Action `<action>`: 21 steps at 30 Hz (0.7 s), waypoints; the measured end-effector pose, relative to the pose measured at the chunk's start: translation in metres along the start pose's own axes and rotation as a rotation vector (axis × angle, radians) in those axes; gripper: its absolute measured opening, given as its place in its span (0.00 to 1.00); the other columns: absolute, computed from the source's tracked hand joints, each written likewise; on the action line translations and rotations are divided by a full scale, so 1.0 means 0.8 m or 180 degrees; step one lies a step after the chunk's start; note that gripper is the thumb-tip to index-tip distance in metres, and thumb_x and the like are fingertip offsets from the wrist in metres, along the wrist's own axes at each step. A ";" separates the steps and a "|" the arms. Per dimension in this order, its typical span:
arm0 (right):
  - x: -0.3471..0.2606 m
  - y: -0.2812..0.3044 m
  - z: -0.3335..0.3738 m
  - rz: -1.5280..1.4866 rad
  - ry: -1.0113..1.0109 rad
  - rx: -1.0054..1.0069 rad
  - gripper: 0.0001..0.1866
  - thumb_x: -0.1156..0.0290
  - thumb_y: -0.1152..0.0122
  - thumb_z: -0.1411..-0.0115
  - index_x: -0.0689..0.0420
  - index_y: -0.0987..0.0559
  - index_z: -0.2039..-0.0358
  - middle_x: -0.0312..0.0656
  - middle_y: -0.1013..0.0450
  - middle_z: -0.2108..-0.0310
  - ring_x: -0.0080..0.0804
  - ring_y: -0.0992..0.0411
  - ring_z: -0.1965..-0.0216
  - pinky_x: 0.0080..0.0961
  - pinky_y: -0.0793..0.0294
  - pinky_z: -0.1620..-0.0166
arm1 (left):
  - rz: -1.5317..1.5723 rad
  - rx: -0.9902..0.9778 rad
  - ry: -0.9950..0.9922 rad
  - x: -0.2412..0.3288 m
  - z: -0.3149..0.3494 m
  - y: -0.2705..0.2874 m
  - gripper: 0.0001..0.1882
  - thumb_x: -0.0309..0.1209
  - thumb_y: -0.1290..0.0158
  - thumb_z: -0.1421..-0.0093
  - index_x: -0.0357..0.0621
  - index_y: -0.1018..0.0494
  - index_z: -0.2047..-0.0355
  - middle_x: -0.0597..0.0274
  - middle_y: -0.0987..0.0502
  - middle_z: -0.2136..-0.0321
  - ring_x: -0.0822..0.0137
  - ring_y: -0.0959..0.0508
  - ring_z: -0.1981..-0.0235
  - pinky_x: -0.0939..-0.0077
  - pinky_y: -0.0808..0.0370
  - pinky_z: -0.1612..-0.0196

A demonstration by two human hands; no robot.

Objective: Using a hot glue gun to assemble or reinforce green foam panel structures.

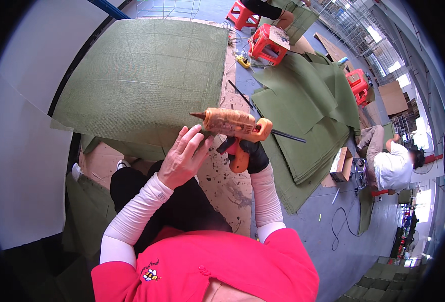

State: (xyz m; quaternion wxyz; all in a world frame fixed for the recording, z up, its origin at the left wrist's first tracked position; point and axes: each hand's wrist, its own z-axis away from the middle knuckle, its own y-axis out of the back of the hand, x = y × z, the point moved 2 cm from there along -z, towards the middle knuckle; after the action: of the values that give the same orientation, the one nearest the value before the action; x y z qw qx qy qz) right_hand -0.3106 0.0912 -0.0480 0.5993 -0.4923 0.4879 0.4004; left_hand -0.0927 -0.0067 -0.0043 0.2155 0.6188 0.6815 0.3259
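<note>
In my right hand (256,156), which wears a black glove, is an orange, stained hot glue gun (230,122). Its dark nozzle points left, and a black glue stick (290,136) juts from its back end. My left hand (181,160) is bare, fingers stretched out, just below the nozzle. A large olive-green mesh sheet (142,75) with a faint grid of lines lies beyond my hands. My left fingertips are near its front edge; whether they touch it I cannot tell.
A stack of green sheets (303,110) lies to the right. Red stools (269,44), a yellow power strip (243,62) and another loose black stick (241,94) are farther off. A person in a white top (391,166) works at the far right, beside an open cardboard box (341,165). Stained cardboard (227,186) covers the floor by my legs.
</note>
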 end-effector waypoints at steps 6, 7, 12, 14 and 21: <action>-0.018 -0.010 0.005 0.3083 0.1883 0.0204 0.41 0.71 0.49 0.63 0.65 0.35 0.41 0.41 0.29 0.58 0.43 0.29 0.59 0.38 0.32 0.50 | -0.0058 -0.0051 -0.0055 -0.006 0.005 0.006 0.21 0.25 0.45 0.42 0.36 0.25 0.47 0.52 0.31 0.47 0.51 0.32 0.37 0.52 0.35 0.33; -0.023 -0.007 0.002 0.3210 0.2045 0.0398 0.42 0.71 0.50 0.63 0.67 0.36 0.41 0.43 0.29 0.58 0.44 0.29 0.58 0.37 0.32 0.50 | -0.0045 -0.0040 -0.0032 -0.005 0.006 0.007 0.21 0.25 0.45 0.43 0.36 0.25 0.48 0.52 0.31 0.46 0.51 0.32 0.37 0.52 0.35 0.33; -0.033 0.006 -0.034 0.1874 0.1258 0.0660 0.40 0.70 0.45 0.59 0.67 0.36 0.41 0.44 0.30 0.58 0.44 0.30 0.58 0.34 0.31 0.51 | 0.0032 -0.0026 -0.0046 -0.003 0.007 0.009 0.20 0.25 0.45 0.43 0.34 0.25 0.49 0.52 0.29 0.46 0.52 0.32 0.36 0.53 0.35 0.33; -0.023 0.009 -0.043 -0.1293 0.0299 0.0785 0.39 0.67 0.41 0.56 0.62 0.35 0.41 0.42 0.30 0.58 0.42 0.31 0.57 0.34 0.32 0.52 | 0.0023 -0.0056 -0.0015 -0.003 0.007 0.010 0.20 0.25 0.45 0.43 0.34 0.24 0.50 0.51 0.29 0.45 0.52 0.32 0.36 0.53 0.35 0.34; -0.020 0.010 -0.032 -0.0039 0.0343 0.0280 0.34 0.57 0.31 0.48 0.54 0.30 0.42 0.36 0.28 0.52 0.34 0.31 0.50 0.33 0.30 0.45 | 0.0074 -0.0015 -0.0016 0.000 0.003 0.014 0.20 0.28 0.41 0.44 0.35 0.24 0.51 0.52 0.28 0.47 0.52 0.30 0.38 0.52 0.34 0.35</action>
State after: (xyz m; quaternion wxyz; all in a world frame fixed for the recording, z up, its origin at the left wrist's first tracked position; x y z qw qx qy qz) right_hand -0.3263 0.0678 -0.0351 0.5957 -0.4893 0.5335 0.3478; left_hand -0.0831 -0.0058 0.0016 0.2149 0.6270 0.6729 0.3285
